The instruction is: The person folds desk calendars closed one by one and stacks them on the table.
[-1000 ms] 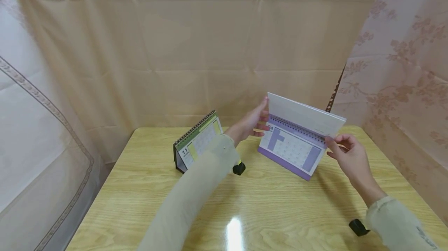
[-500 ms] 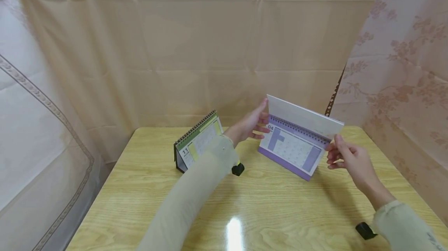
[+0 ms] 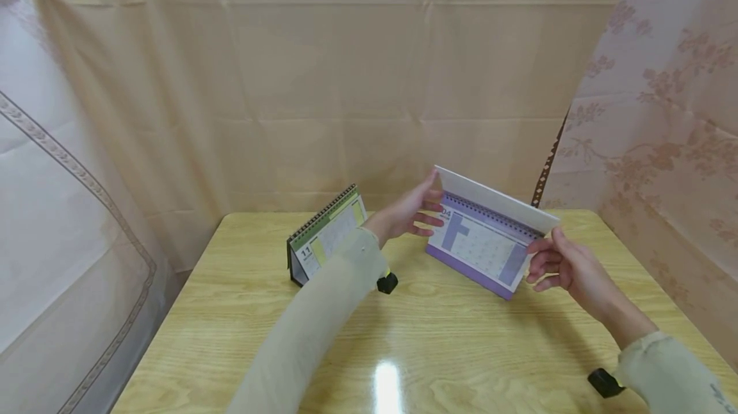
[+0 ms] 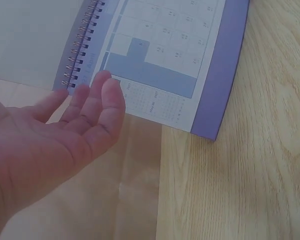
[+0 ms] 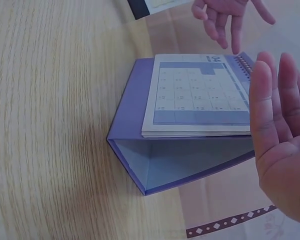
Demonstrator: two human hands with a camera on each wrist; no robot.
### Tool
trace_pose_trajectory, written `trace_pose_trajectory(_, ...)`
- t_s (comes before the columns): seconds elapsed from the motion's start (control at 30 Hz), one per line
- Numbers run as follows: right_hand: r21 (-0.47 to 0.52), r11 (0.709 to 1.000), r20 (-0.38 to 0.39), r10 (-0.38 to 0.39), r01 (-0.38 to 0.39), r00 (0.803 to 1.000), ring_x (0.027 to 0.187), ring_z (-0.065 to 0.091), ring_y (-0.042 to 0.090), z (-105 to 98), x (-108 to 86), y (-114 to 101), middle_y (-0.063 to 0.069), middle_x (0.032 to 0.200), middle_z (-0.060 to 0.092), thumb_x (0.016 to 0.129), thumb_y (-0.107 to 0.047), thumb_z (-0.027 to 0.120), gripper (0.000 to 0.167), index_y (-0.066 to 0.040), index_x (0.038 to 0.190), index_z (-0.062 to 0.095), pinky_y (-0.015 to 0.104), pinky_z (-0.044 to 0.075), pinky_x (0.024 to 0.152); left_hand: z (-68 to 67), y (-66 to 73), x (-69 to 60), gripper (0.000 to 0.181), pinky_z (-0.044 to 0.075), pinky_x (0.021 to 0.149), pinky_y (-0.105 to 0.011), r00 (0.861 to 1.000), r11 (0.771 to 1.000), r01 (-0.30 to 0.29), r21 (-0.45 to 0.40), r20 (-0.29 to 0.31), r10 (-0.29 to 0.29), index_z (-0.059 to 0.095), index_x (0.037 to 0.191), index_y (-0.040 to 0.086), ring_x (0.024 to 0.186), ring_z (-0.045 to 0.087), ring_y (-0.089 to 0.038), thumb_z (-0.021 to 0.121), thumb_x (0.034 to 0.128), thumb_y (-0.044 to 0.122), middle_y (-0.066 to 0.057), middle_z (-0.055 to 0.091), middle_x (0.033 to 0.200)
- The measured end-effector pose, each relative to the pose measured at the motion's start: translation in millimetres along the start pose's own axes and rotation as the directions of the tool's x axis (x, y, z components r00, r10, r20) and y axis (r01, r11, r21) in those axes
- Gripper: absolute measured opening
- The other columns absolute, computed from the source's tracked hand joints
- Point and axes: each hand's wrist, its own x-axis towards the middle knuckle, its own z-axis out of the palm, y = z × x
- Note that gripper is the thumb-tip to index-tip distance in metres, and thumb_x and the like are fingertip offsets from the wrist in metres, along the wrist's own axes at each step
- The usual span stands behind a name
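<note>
In the head view, the left hand (image 3: pixel 410 212) and right hand (image 3: pixel 569 268), fingers loosely extended, flank the purple calendar (image 3: pixel 483 248) on the bench (image 3: pixel 461 350), seemingly mid page-turn, the raised sheet (image 3: pixel 496 201) next wanting guidance down; the left wrist shows relaxed fingers beside the spiral (image 4: pixel 82 47), the right wrist, uncurled ones.

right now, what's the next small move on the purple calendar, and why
Probably ease the raised pages around the spiral binding until they lie flat: they stand up from the purple calendar, with the left hand and right hand at opposite ends.
</note>
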Motion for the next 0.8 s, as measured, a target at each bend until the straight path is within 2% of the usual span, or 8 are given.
trace_pose_trajectory(0.17,0.026,0.999,0.046,-0.024,0.023,0.999,0.085,0.074,0.025,-0.1,1.5,-0.2,0.007,0.093,0.072,0.114,-0.024,0.012,0.059,-0.003,0.115,0.067,0.041,0.061,0.073,-0.8,-0.1,-2.7,0.090,0.042,0.105,-0.058,1.000,1.000,-0.006,-0.009,0.006,0.006,0.041,0.154,0.008,0.133,0.046,-0.048,0.029,0.0969,0.077,-0.021,0.047,0.146)
trace_pose_trajectory(0.33,0.037,0.998,0.094,-0.051,0.048,0.994,0.087,0.074,0.023,2.0,2.4,0.9,0.007,0.095,0.072,0.113,-0.018,0.013,0.057,-0.003,0.116,0.068,0.039,0.061,0.074,-2.3,-0.8,-5.5,0.090,0.041,0.105,-0.059,1.000,1.000,-0.002,0.000,-0.014,0.002,0.047,0.147,0.006,0.131,0.048,-0.048,0.031,0.0955,0.079,-0.013,0.057,0.132)
trace_pose_trajectory(0.43,0.037,0.997,0.114,-0.070,0.066,0.991,0.087,0.073,0.021,3.6,2.9,2.3,0.006,0.095,0.073,0.113,-0.014,0.013,0.057,-0.004,0.115,0.069,0.037,0.061,0.073,-3.6,-1.6,-6.0,0.088,0.039,0.106,-0.061,1.000,1.000,-0.001,-0.012,-0.003,0.000,0.050,0.143,0.007,0.130,0.049,-0.048,0.032,0.0955,0.078,-0.010,0.060,0.124)
trace_pose_trajectory(0.67,0.082,0.995,0.118,-0.074,0.065,0.990,0.085,0.074,0.022,3.7,1.8,5.5,0.008,0.095,0.074,0.112,-0.010,0.016,0.054,-0.003,0.115,0.070,0.034,0.060,0.073,-8.2,-2.5,-5.3,0.088,0.044,0.103,-0.057,1.000,1.000,-0.012,0.027,0.000,0.012,0.052,0.142,0.007,0.104,0.063,-0.031,0.032,0.0955,0.078,-0.011,0.065,0.118)
trace_pose_trajectory(0.8,0.075,0.996,0.125,-0.066,0.057,0.990,0.085,0.074,0.021,2.8,0.8,7.7,0.007,0.095,0.074,0.112,-0.009,0.017,0.053,-0.004,0.116,0.069,0.034,0.060,0.073,-9.9,-2.0,-6.7,0.086,0.045,0.102,-0.057,1.000,0.999,-0.011,0.042,0.001,0.011,0.049,0.145,0.006,0.102,0.064,-0.031,0.032,0.0977,0.075,-0.012,0.067,0.113)
